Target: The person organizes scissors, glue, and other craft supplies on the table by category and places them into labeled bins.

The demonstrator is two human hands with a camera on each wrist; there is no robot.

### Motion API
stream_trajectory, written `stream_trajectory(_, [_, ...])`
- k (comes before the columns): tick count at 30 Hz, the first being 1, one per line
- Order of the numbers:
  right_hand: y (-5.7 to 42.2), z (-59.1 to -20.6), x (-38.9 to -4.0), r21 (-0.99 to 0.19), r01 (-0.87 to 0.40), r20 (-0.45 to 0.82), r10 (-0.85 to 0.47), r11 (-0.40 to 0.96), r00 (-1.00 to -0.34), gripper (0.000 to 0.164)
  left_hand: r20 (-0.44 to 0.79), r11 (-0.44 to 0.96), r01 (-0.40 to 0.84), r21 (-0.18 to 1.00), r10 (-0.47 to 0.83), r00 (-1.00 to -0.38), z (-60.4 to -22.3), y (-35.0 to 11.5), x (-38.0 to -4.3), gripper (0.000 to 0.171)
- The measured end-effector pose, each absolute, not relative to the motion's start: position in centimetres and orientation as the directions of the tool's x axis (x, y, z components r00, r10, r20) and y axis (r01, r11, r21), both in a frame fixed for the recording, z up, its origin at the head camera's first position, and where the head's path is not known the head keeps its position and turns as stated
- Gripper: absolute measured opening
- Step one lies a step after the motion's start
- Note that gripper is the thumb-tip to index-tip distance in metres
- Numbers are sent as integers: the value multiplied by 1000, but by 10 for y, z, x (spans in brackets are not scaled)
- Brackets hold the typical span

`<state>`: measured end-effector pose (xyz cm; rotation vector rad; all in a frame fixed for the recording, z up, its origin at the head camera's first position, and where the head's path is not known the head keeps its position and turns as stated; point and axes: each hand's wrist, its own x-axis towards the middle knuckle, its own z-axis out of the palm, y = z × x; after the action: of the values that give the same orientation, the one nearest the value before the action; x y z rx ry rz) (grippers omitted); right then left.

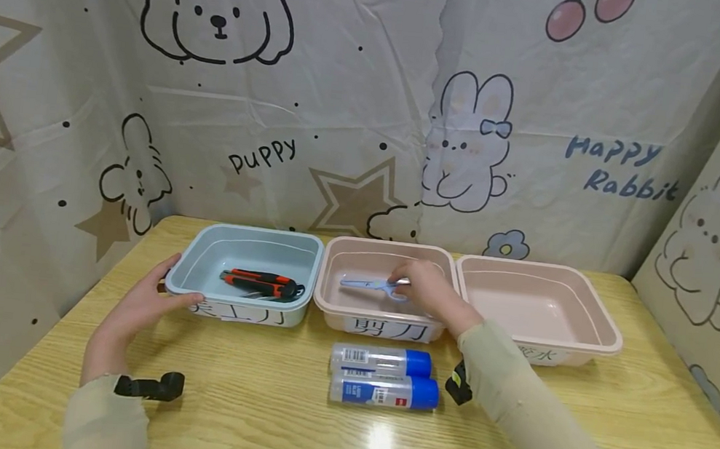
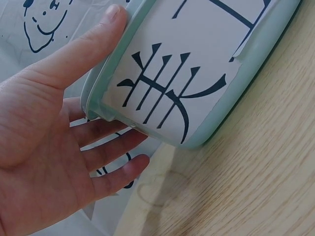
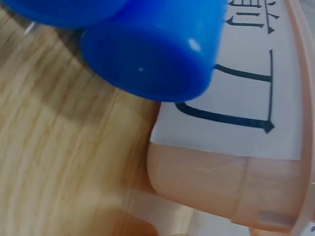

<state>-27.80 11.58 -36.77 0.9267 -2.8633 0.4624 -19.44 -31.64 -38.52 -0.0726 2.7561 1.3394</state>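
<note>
In the head view, my right hand [image 1: 422,284] reaches into the middle pink bin [image 1: 383,320] and pinches the handle of light blue scissors [image 1: 367,284], whose blades point left. My left hand [image 1: 143,308] rests against the near left corner of the light blue bin [image 1: 239,304]. Seen from the left wrist, the thumb lies along the bin's front rim, and the other fingers extend fairly straight beside and under the corner. Red and black utility knives [image 1: 264,283] lie inside that bin. The scissors are out of sight in the right wrist view.
A second pink bin [image 1: 535,339] stands at the right end of the row. Two clear glue tubes [image 1: 378,360] with blue caps [image 3: 147,54] lie side by side in front of the middle bin. Labels mark the bin fronts. A patterned curtain [image 1: 344,120] hangs behind the wooden table [image 1: 236,402].
</note>
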Motion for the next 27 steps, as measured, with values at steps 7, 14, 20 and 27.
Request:
stream_trajectory(7, [116,-374,-280,-255,-594,217,-553,763,-804,11,-98,622,-87,778,-17,-995,-385,-316,-195,104])
stream_trajectory(14, [117,-376,-280,-276,-579,223,-535,767,-815,13,-102,615,-92,783,-19,-995,-385,-315,-195,104])
stream_trajectory(20, [121,-368,-273,-338,-506,161,-481,793,-862,18,-107,622,-93,777,-15,-994,-384,-314,-195,105])
stream_trajectory(27, [135,-359,-259,-334,-549,256,-487,766,-835,18,-63,654,-51,755,-4,-998,-378,-312,-193,104])
